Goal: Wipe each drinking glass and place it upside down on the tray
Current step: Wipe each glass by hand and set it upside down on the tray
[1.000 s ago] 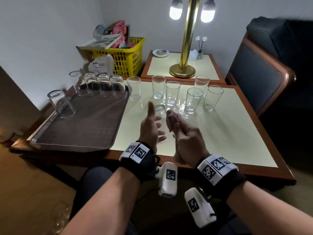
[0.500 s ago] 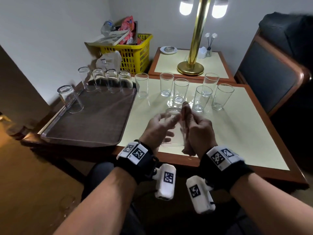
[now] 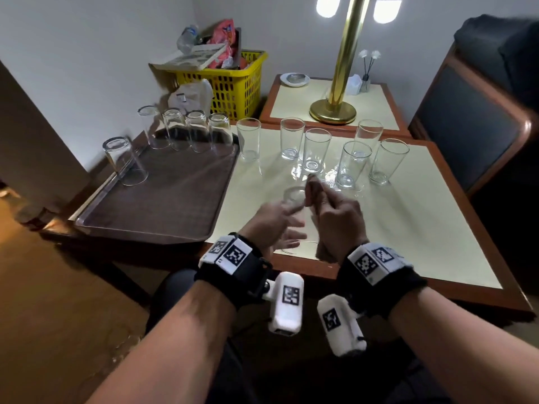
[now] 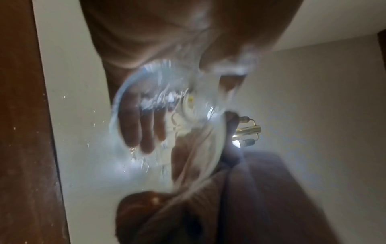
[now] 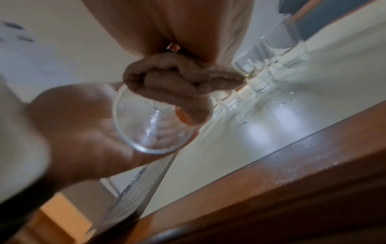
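My left hand (image 3: 271, 220) holds a clear drinking glass (image 3: 294, 196) tilted on its side over the table's near edge, base pointing away and mouth (image 5: 154, 125) towards me. My right hand (image 3: 335, 211) grips a bunched brown cloth (image 5: 177, 82) and presses it against the glass's side. In the left wrist view my fingers show through the blurred glass (image 4: 167, 115). A brown tray (image 3: 163, 205) on the left carries several upside-down glasses (image 3: 186, 129), one of them apart (image 3: 125, 161). Several upright glasses (image 3: 316, 150) stand on the cream table (image 3: 423, 228) beyond my hands.
Water drops glisten on the table (image 3: 329, 182) near the upright glasses. Behind are a yellow basket (image 3: 230, 80) full of items, a side table (image 3: 379, 106) with a brass lamp base (image 3: 332, 112), and a dark chair (image 3: 472, 121) at the right.
My left hand's raised thumb and fingers have come down round the glass. The right hand with the cloth has stayed against the glass. My head view has shifted, so the table sits further right.
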`<state>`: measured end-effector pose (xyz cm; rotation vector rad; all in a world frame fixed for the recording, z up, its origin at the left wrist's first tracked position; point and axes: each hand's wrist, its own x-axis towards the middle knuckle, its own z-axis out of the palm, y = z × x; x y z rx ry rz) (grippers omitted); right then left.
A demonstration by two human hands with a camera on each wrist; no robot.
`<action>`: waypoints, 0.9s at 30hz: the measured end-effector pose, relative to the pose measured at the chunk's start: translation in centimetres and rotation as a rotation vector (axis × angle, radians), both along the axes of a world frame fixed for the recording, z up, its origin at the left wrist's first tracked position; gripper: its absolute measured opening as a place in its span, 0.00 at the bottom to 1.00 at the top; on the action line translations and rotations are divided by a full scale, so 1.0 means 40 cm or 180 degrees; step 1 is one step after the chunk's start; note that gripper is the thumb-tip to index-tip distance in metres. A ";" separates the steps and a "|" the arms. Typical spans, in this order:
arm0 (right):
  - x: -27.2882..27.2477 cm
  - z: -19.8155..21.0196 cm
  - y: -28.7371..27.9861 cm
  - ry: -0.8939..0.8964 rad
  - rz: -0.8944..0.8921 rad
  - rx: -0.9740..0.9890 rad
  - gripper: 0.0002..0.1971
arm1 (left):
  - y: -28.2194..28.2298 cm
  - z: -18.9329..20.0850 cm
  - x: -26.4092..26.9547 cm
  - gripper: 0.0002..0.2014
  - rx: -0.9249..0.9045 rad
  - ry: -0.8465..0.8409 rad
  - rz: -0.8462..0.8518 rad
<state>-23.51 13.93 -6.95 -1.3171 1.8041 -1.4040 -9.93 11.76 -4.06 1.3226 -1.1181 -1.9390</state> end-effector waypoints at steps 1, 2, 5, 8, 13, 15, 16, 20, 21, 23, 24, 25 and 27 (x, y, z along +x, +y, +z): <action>-0.010 -0.001 -0.001 -0.0081 -0.0103 0.0005 0.12 | 0.003 -0.008 0.001 0.19 -0.0147 0.0006 -0.0054; -0.008 -0.003 0.006 -0.0164 -0.0067 -0.0028 0.12 | 0.005 -0.015 0.000 0.22 -0.0307 0.0035 0.0063; 0.030 -0.004 0.031 -0.0218 0.0446 -0.0050 0.11 | 0.003 -0.018 -0.008 0.35 -0.0205 0.0166 0.0820; -0.001 0.023 0.019 -0.0276 0.0170 0.0047 0.14 | 0.005 -0.009 -0.011 0.22 0.0059 0.0248 0.0013; 0.005 0.011 0.039 -0.0545 0.0382 -0.0029 0.12 | 0.003 -0.008 -0.031 0.32 -0.0363 0.0289 0.0744; 0.020 0.001 0.044 -0.0446 0.0459 0.0025 0.09 | -0.006 -0.012 -0.032 0.32 0.0007 0.0311 0.0772; 0.010 0.004 0.040 -0.0417 0.0341 0.0071 0.10 | -0.005 -0.011 -0.028 0.28 0.0099 0.0274 0.0437; -0.024 0.018 0.035 -0.0452 -0.0003 0.0101 0.22 | 0.010 -0.018 -0.026 0.32 -0.0502 0.0147 0.0128; -0.010 0.013 0.039 -0.0464 0.0129 0.0043 0.21 | 0.004 -0.021 -0.031 0.39 -0.0516 0.0153 0.0505; 0.020 0.000 0.052 -0.0406 0.0370 -0.0027 0.13 | -0.003 -0.011 -0.031 0.41 -0.0245 0.0227 0.0925; 0.021 -0.003 0.051 -0.0372 0.0335 0.0002 0.13 | -0.007 -0.012 -0.028 0.35 -0.0075 0.0255 0.0744; 0.010 0.000 0.045 -0.0367 0.0239 0.0057 0.13 | -0.004 -0.008 -0.024 0.28 0.0025 0.0234 0.0372; -0.023 0.012 0.033 -0.0429 -0.0046 0.0156 0.20 | 0.007 -0.002 -0.021 0.15 -0.0190 0.0114 -0.0223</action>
